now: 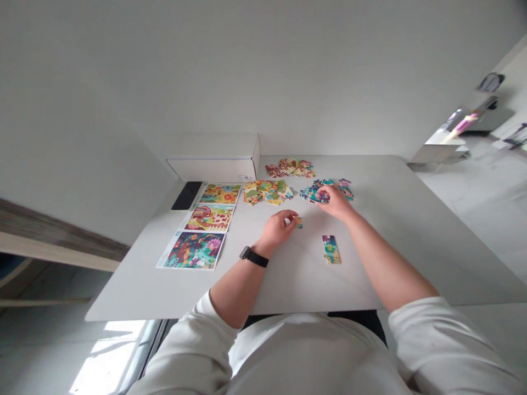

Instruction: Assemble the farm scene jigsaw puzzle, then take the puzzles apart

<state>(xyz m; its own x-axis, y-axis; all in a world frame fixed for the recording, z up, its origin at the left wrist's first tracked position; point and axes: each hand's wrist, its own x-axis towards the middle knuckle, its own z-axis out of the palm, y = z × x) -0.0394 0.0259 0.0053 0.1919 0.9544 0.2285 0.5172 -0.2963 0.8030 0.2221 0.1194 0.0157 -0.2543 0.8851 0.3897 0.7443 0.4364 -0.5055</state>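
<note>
My left hand (281,226), with a black watch on its wrist, is closed in a pinch at the edge of a small green and orange puzzle piece (299,223). At the pile of blue and purple puzzle pieces (346,192), my right hand (334,203) has its fingers curled together around a pink and teal piece; the fingertips partly hide it. Between my forearms, a short strip of joined puzzle pieces (331,249) in purple, teal and orange lies flat on the table.
Yellow-green puzzle pieces (267,192) and red-pink pieces (291,167) form two more piles. On the left lie picture sheets (194,250) showing a lion, a farm and a dark colourful scene, beside a black phone (187,196). A white box (212,159) stands against the wall.
</note>
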